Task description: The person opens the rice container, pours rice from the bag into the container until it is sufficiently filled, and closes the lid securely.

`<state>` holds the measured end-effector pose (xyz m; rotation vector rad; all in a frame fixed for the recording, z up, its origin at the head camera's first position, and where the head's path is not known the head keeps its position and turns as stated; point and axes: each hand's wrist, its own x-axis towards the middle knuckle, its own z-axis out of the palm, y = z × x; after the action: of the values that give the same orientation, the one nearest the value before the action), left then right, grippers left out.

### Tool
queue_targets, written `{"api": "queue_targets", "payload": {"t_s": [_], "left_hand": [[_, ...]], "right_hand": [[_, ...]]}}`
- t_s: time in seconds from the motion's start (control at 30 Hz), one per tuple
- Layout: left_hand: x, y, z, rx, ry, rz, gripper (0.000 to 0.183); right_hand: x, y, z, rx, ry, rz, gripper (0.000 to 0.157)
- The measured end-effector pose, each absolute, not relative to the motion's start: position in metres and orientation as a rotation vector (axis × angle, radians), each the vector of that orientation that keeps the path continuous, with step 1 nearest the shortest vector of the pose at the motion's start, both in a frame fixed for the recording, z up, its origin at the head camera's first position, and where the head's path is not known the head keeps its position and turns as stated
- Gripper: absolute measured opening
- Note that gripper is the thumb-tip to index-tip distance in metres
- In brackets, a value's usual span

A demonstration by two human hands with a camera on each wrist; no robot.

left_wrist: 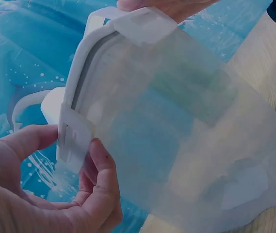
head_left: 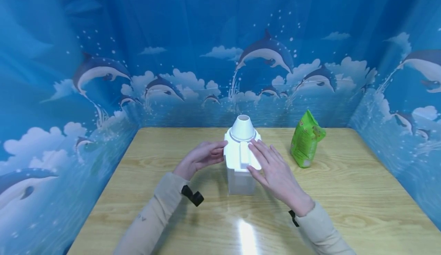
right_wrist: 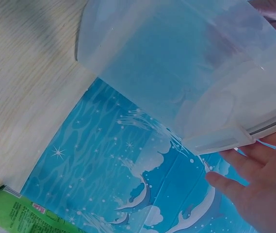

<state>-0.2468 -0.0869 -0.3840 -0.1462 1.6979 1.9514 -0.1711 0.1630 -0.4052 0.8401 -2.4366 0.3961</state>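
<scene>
Blue curtain backs a container, left grip pinching its latch, right grip spread against its lid.

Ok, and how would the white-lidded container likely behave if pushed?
The white-lidded container would probably be stiff, given its straight walls, and feel light, since the backdrop shows through. Taller than wide, it might tip if pushed high.

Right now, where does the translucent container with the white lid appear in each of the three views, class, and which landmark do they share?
Head: just below centre, the container stands between the left hand and right hand.
Left wrist: the container slants across centre and right.
Right wrist: the container fills the upper middle and right.
Shared landmark: the blue dolphin backdrop.
</scene>
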Motion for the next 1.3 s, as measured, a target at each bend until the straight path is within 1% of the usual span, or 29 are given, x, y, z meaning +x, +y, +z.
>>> {"api": "queue_targets", "payload": {"t_s": [0.3, 0.47, 0.8, 1.03, 1.3], "left_hand": [[-0.2504, -0.0846, -0.3883, -0.159, 1.591, 1.984, 0.026], [-0.2520, -0.0844, -0.3882, -0.164, 1.624, 1.960, 0.026], [-0.2520, -0.0834, -0.3894, -0.139, 1.644, 1.952, 0.020], [-0.2520, -0.0827, -0.3917, -0.108, 1.652, 1.950, 0.021], [-0.2527, -0.0807, -0.3907, -0.134, 1.670, 1.950, 0.023]], "right_hand": [[-0.1712, 0.1630, -0.4049, 0.841, -2.434, 0.396, 0.074], [-0.1714, 0.1635, -0.4053, 0.842, -2.431, 0.394, 0.072], [-0.1716, 0.1640, -0.4062, 0.847, -2.427, 0.397, 0.073], [-0.1712, 0.1639, -0.4062, 0.844, -2.432, 0.403, 0.072], [-0.1713, 0.1633, -0.4055, 0.842, -2.430, 0.406, 0.072]]}}
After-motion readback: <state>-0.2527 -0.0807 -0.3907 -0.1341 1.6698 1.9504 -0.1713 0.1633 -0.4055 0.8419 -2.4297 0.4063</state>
